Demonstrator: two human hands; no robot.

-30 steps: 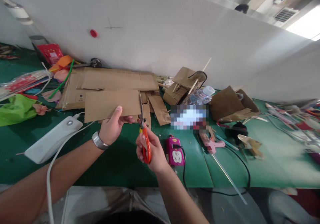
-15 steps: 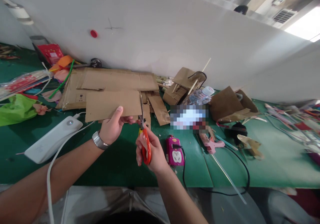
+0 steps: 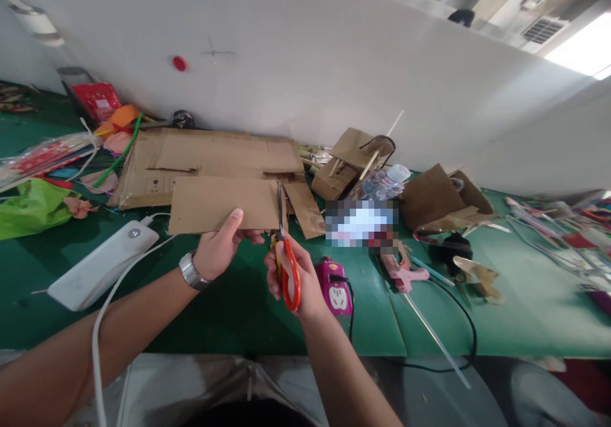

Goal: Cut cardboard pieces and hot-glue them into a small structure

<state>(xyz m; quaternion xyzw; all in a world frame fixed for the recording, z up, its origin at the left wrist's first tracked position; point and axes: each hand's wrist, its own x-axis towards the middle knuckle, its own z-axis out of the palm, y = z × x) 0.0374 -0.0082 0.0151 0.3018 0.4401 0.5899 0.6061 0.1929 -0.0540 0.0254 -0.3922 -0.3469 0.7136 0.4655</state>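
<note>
My left hand [image 3: 217, 249], with a metal watch on its wrist, pinches the near edge of a flat brown cardboard piece [image 3: 214, 203] and holds it above the green table [image 3: 229, 306]. My right hand [image 3: 296, 280] grips orange-handled scissors [image 3: 287, 268]. Their blades point away from me and run along the cardboard piece's right edge, cutting into it. The hands are close together, a little apart.
A larger cardboard sheet [image 3: 210, 153] lies behind, with cardboard scraps [image 3: 305, 207] to its right. A white power strip [image 3: 100, 265] lies left, a pink socket adapter [image 3: 334, 287] by my right hand, a pink glue gun [image 3: 405, 274] and black cable further right. A white wall stands behind.
Both hands, the cardboard piece and the scissors have shifted slightly to the right. The scissor blades now lie further along the cardboard's right edge.
</note>
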